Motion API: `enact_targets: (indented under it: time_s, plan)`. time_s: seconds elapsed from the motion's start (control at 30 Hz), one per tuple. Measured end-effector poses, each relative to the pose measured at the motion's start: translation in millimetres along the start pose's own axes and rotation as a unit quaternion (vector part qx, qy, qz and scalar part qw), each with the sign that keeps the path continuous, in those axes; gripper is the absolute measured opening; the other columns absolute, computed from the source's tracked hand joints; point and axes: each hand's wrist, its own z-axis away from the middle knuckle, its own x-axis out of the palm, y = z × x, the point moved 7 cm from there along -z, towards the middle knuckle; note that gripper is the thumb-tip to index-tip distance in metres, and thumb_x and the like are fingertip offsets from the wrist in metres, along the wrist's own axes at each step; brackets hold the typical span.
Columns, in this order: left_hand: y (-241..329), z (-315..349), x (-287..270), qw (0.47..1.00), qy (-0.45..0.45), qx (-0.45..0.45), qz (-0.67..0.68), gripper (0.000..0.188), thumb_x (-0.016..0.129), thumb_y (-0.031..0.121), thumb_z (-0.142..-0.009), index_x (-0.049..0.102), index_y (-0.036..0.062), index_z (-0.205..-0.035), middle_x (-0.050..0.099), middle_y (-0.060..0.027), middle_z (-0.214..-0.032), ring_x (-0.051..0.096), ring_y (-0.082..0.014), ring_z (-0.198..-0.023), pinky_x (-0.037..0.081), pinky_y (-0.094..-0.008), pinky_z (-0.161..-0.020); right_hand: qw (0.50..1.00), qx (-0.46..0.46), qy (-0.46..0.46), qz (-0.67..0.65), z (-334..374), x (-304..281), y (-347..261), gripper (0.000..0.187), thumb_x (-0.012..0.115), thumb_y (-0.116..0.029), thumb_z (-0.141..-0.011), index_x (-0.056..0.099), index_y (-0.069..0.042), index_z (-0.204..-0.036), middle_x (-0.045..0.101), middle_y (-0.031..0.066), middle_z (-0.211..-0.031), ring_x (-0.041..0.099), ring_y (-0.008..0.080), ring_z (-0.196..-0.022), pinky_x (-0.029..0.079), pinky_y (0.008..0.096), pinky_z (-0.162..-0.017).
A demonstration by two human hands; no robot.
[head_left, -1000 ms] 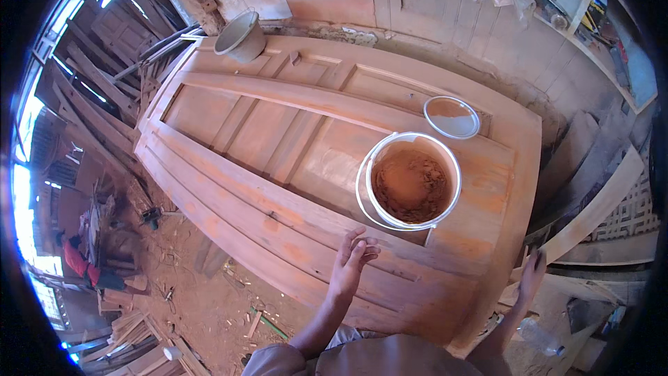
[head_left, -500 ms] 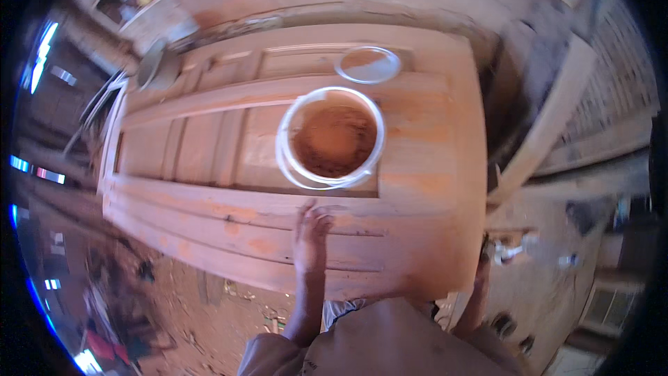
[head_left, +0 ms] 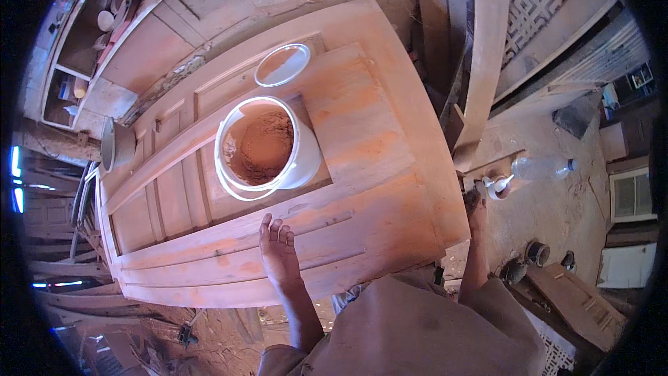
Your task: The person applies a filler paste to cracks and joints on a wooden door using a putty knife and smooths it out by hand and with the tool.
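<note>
A panelled wooden door (head_left: 390, 167) lies flat in front of me, dusted with orange-brown powder. On it stands a white plastic bucket (head_left: 306, 153), part filled with reddish-brown powder (head_left: 268, 143), its handle hanging toward me. Behind the bucket rests its round lid (head_left: 282, 65), with some powder on it. My left hand (head_left: 280, 254) is over the door's near edge, empty, fingers slightly bent and apart. Beyond the right end of the door, my right hand (head_left: 476, 210) is closed near a small container with a white piece (head_left: 498, 186); what it grips is hard to make out.
A clear plastic bottle (head_left: 543, 168) lies to the right of my right hand. A grey bucket (head_left: 117, 145) stands at the door's far left end. A wooden board (head_left: 485, 63) leans at the back right. Cluttered shelves (head_left: 90, 35) are at upper left.
My view has turned right, so the door and bucket appear farther left and tilted. My right hand has moved out toward the small container; the left stays over the door's near edge.
</note>
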Motion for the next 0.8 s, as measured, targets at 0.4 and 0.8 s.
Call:
enact_targets:
  time_s: [0.4,0.8]
  plan:
    - [-5,8,-25,0.996,0.082,0.01,0.034,0.039,0.051,0.027,-0.104,0.051,0.0022,-0.133,0.06,-0.0043,-0.102,0.055,-0.0128,-0.086,0.048,-0.0268,-0.081,0.972,-0.122,0.081,-0.184,-75,-138,-270,0.033,0.061,-0.022,-0.098,0.062,0.006,-0.115,0.068,0.0209,-0.102,0.068,0.0254,-0.093,0.053,0.0363,-0.083]
    - [6,46,-51,0.981,0.16,0.061,0.087,0.033,0.053,0.019,-0.103,0.053,0.0002,-0.129,0.062,-0.0072,-0.099,0.06,-0.0158,-0.085,0.049,-0.0293,-0.081,0.95,-0.269,-0.105,0.117,-255,111,-658,0.059,0.06,-0.052,-0.089,0.063,-0.005,-0.124,0.067,0.0211,-0.119,0.063,0.036,-0.113,0.046,0.0515,-0.096]
